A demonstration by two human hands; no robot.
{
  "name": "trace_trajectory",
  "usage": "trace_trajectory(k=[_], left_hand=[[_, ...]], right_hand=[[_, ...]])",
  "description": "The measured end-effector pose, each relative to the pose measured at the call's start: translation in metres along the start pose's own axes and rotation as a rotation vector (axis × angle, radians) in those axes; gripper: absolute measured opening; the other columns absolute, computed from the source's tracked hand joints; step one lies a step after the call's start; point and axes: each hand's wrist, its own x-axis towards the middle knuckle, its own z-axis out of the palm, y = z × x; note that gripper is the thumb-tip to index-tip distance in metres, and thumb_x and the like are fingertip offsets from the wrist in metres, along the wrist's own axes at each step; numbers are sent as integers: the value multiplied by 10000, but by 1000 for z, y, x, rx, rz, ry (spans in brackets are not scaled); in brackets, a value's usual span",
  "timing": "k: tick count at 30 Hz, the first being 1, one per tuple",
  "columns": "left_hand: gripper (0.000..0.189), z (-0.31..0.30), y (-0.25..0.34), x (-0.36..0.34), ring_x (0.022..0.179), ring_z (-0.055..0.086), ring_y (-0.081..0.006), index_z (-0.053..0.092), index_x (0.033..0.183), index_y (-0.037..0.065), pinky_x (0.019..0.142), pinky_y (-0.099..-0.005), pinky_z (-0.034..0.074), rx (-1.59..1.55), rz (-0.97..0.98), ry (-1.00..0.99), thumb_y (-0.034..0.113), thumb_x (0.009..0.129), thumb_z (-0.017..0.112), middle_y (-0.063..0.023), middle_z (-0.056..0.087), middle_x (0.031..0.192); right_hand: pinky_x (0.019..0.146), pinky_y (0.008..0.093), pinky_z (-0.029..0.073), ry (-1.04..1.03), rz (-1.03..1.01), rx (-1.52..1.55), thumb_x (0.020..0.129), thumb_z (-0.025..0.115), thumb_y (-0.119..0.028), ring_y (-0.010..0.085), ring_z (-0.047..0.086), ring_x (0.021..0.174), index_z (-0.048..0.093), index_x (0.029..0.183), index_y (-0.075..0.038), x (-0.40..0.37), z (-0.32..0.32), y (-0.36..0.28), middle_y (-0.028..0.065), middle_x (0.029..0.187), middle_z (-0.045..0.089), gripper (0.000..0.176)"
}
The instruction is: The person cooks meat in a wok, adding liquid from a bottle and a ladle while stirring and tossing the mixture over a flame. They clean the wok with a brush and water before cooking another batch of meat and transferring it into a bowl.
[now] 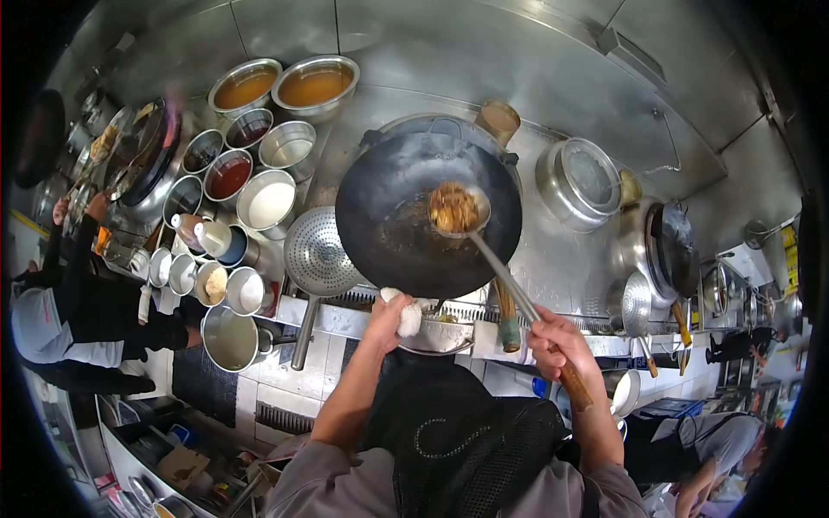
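Observation:
A black wok [380,186] sits on the stove in front of me, its inside dark and oily. My right hand [560,344] is closed round the wooden-ended handle of a ladle [505,274]. The ladle's bowl lies over the wok, heaped with glossy brown food pieces [453,207]. At the wok's near rim, my left hand [389,321] grips a folded white cloth [408,318]; whether it also holds a wok handle is hidden. A large perforated strainer [318,250] rests just left of the wok. Below the right rim stands a bamboo brush [508,319].
Metal bowls of amber liquid [315,86] and several sauce and seasoning pots [266,203] crowd the left. A steel pot [590,181] and a second strainer [635,304] are on the right. Co-workers [82,319] stand at both sides. A pan [231,338] hangs near the counter edge.

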Motion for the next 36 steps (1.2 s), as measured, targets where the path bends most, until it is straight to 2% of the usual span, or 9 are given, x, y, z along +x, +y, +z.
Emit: trace_trajectory(k=[4,6,17,20,24,26,30,33,36], left_hand=[[703,-31,-34,12,1107,566,-231,291,1421,35,967,-366,473,446,449,123,13,818,653,-130,538,1249],[715,-33,-24,3,1159,545,-295,269,1418,15,1001,-389,436,605,705,123,26,809,643,-171,529,1264],[646,-30,-20,-10,1147,567,-399,290,1347,-33,995,-433,434,846,772,130,98,836,663,-258,552,1210],[668,-28,-21,-6,1105,580,-291,307,1401,4,971,-371,457,759,611,141,20,815,627,-170,553,1221],[358,-3,-13,-17,876,642,-216,526,1161,13,776,-364,544,257,331,137,2,814,614,-108,624,992],[354,10,6,-26,907,637,-215,496,1157,20,743,-366,538,-109,-75,-12,2,830,631,-109,620,1054],[373,8,-32,-2,904,628,-201,502,1169,22,726,-358,539,-29,135,91,3,823,638,-97,616,1049],[640,-15,-57,9,1067,563,-220,348,1375,26,952,-343,458,240,455,154,-9,807,642,-128,551,1207],[676,-44,-43,-2,1143,539,-239,293,1412,40,990,-346,431,456,563,123,-4,831,636,-142,537,1257]], right_hand=[[333,226,356,116,104,-160,950,606,-130,52,415,404,455,1344,-24,-1,5,8,5,684,476,434],[358,240,380,147,170,-186,930,616,-112,66,439,425,493,1245,-9,3,8,9,14,689,500,354],[280,202,330,-38,31,30,1003,489,-119,15,372,384,392,1422,-29,-8,47,-29,-9,693,450,440],[278,195,320,-91,-10,128,1011,476,-132,12,361,373,376,1465,-79,-1,38,-22,-21,690,439,468],[280,198,323,-108,-24,136,1015,483,-142,13,362,374,380,1466,-92,-13,23,-9,-20,696,439,466],[285,198,326,-86,-28,122,1016,485,-145,15,366,376,379,1467,-92,-17,16,-4,-19,700,444,466],[319,200,354,3,57,54,1008,514,-147,19,403,406,459,1351,-87,-13,4,12,-15,711,473,353],[364,199,370,88,134,-9,989,556,-154,16,423,445,474,1025,-112,-6,3,18,-42,691,467,99],[372,196,366,114,146,-41,989,553,-147,18,414,443,478,1043,-104,-4,7,14,-43,692,460,102]])
